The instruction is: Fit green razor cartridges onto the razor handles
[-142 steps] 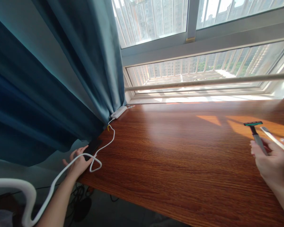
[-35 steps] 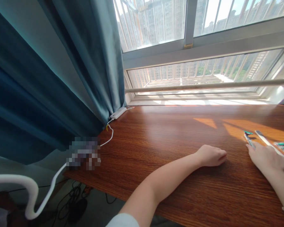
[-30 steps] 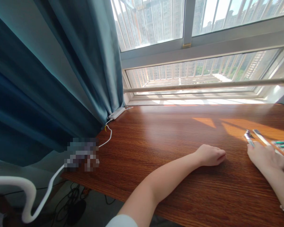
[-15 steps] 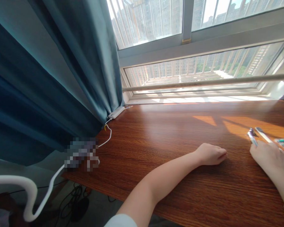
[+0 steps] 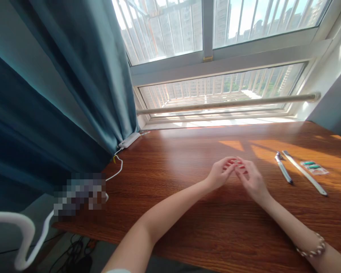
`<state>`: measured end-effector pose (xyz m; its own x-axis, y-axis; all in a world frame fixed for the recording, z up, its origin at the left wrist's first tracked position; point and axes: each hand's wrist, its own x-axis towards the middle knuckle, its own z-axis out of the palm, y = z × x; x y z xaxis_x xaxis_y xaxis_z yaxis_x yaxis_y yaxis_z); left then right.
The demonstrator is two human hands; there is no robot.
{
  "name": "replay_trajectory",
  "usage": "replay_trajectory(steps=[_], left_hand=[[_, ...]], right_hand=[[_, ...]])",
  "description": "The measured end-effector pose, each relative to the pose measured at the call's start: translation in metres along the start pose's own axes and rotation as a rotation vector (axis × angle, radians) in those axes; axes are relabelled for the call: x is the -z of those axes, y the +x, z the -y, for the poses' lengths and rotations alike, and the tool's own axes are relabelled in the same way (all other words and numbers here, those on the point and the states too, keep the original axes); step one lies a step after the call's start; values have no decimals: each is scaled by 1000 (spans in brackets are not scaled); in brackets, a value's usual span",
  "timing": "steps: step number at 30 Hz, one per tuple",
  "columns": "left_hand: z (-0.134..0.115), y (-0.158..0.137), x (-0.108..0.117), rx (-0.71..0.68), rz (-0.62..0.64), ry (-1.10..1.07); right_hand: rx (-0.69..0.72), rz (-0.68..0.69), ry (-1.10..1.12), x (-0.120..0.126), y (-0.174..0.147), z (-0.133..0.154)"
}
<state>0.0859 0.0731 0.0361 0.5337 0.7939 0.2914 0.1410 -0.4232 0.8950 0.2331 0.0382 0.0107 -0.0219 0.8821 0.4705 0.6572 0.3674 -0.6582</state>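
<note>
A: Both hands meet mid-desk. The left hand [image 5: 220,174] and right hand [image 5: 248,178] sit fingertip to fingertip, palms half turned up, fingers loosely curled.

B: Holding anything?

A: Too small to tell; something may be pinched between the fingertips. The razor handle [image 5: 283,173] lies untouched to the right, well apart, beside a slim metal strip [image 5: 304,172] and the blade cartridge pack [image 5: 314,167].

B: So which step is this?

A: Looks like fine fingertip work. A reach right for the handle would need one hand freed.
</note>
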Motion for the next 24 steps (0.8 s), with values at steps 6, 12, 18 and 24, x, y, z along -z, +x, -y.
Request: replay_trajectory(steps=[6, 12, 18, 24], left_hand=[[11, -27, 23, 33, -75, -380], [31, -30, 10, 24, 4, -401], [24, -32, 15, -34, 228, -461], [20, -30, 18, -37, 190, -427]], right_hand=[[97, 126, 376, -48, -1, 26], [133, 272, 436, -33, -2, 18], [229, 481, 420, -24, -8, 30], [270, 489, 474, -20, -7, 32]])
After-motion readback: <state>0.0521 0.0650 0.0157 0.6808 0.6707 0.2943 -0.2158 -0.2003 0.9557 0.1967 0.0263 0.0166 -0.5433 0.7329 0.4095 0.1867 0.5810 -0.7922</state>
